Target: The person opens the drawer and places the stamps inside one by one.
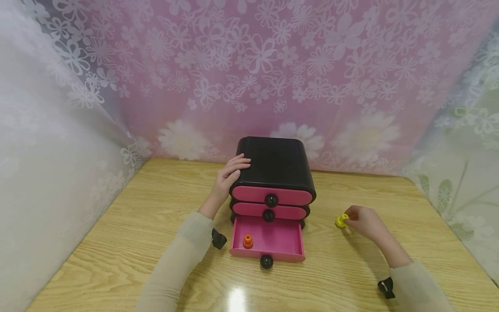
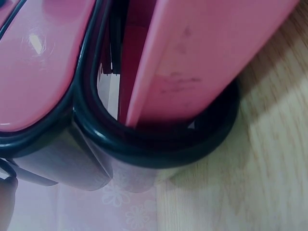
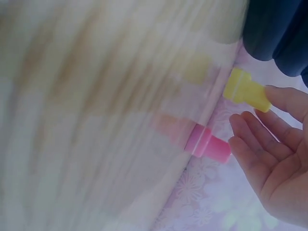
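A small black chest with pink drawers [image 1: 274,162] stands at the middle of the table. My left hand [image 1: 229,173] rests on its left side, fingers laid over the top edge; a fingertip [image 2: 6,202] shows in the left wrist view. Its bottom drawer [image 1: 278,234] is pulled out, and an orange toy stamp [image 1: 247,242] stands inside at the front left. To the right of the chest, my right hand [image 1: 364,221] pinches a yellow toy stamp [image 3: 245,90] by its narrow end, tilted and close over the table. A pink toy stamp [image 3: 207,143] stands beyond in the right wrist view, hidden in the head view.
The upper two drawers are pushed in, each with a round black knob [image 1: 271,200]. The open drawer's knob [image 1: 267,261] juts toward the front of the wooden table [image 1: 128,242]. A pink flowered curtain [image 1: 249,86] hangs behind, with pale sheets at both sides.
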Tool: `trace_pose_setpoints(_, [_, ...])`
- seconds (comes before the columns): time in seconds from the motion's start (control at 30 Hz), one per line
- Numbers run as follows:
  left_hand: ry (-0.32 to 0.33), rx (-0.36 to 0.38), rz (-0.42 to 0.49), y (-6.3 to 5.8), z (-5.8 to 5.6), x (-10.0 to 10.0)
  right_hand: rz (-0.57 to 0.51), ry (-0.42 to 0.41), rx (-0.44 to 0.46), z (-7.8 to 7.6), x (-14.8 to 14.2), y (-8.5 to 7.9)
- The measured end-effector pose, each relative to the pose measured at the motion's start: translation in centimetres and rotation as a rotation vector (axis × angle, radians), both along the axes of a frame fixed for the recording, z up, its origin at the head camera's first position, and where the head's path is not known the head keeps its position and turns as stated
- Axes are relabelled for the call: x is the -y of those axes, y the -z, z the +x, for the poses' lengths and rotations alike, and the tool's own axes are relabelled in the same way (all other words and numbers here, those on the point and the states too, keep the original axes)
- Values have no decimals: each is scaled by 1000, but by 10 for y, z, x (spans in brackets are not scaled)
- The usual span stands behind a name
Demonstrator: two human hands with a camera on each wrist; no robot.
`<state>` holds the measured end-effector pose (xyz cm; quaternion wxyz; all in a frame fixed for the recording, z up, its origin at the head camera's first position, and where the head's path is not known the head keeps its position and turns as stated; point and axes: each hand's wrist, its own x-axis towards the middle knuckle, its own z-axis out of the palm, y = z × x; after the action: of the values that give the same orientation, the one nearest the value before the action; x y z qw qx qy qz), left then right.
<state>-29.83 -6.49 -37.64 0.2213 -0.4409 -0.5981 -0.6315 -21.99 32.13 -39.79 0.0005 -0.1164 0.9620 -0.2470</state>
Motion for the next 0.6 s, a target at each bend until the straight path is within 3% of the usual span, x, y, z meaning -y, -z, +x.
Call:
trace_pose_setpoints(0.4, [-7, 26, -6, -19, 21, -3, -91, 16, -115, 15, 13, -3])
trace_pose_setpoints(0.6, [-7, 24, -5, -19, 21, -3, -137, 5, -181, 27, 27, -10])
